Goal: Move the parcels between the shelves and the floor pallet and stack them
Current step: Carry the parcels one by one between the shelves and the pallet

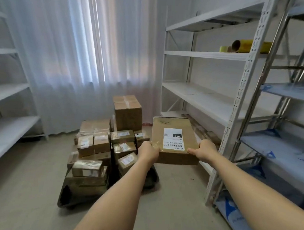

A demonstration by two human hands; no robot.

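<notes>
White curtains hang across the far wall of a small storeroom, with grey floor below and metal racks down both sides.

Both hands grip one flat parcel (pixel 174 141) by its near corners. The left hand (pixel 148 151) wraps the near-left corner, thumb on top and the other fingers out of sight beneath; the right hand (pixel 205 150) takes the near-right corner the same way, its thumb (pixel 191 150) lying along the top edge beside the label (pixel 173 139). So the parcel sits ahead of the fingers, reaching away from the person, label up, roughly level and carried in the air. Holding two corners like this probably keeps a wide, thin box from tipping or twisting.

It hangs between the stack (pixel 106 147) on the left and the rack (pixel 210 100) on the right, near the rack's lower shelves and touching neither. I cannot tell which way it is bound, to the rack or to the stack.

The stack stands on a dark pallet (pixel 75 193), small boxes at the front and a tall box (pixel 127 113) at the back on top. The rack's middle shelf is bare where it shows; yellow rolls (pixel 248 46) lie on a higher one. A second rack (pixel 293 123), further right, has blue-wrapped shelves.
</notes>
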